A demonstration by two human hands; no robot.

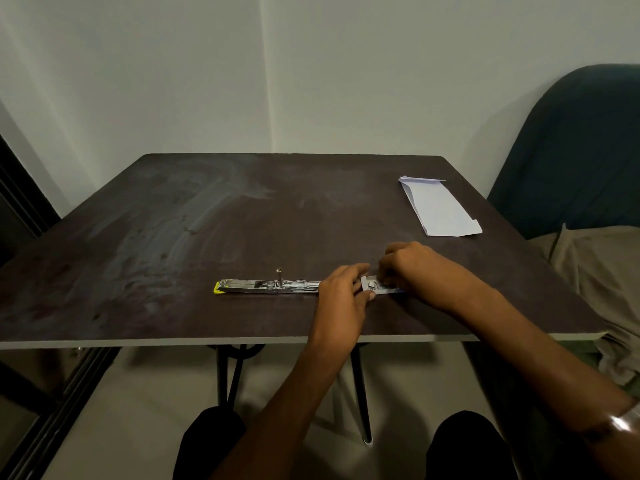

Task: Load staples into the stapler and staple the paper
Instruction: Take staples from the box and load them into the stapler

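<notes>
A silver stapler [266, 286] with a yellow tip lies swung fully open and flat on the dark table [173, 237], near the front edge. Just right of it sits a small white staple box [375, 287] with metal staples showing inside. My left hand [343, 292] rests over the stapler's right end and pinches the box's left side. My right hand [412, 268] covers the box's right part with its fingers curled on it. A folded white paper [440, 207] lies at the table's back right, apart from both hands.
A dark teal chair back [571, 150] and beige cloth [595, 271] stand at the table's right side. A wall runs close behind the table. My knees and the table's black legs [228, 375] show below the front edge.
</notes>
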